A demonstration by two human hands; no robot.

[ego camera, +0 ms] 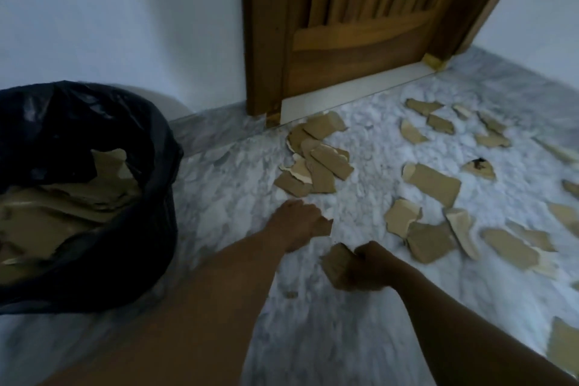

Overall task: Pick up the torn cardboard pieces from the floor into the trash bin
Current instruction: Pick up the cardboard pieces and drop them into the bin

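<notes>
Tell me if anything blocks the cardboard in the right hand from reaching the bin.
Only the left forearm crosses between the cardboard piece in the right hand and the trash bin; nothing else visible does.

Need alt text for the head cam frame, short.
A person's right hand grips a torn cardboard piece while the left hand reaches down to the marble floor, strewn with more pieces. A black-lined trash bin at left already holds cardboard; a wooden door stands behind.

Grey-white marble floor (329, 338), torn cardboard pieces (432, 183) scattered across it, black-lined trash bin (150, 229) at left
</notes>
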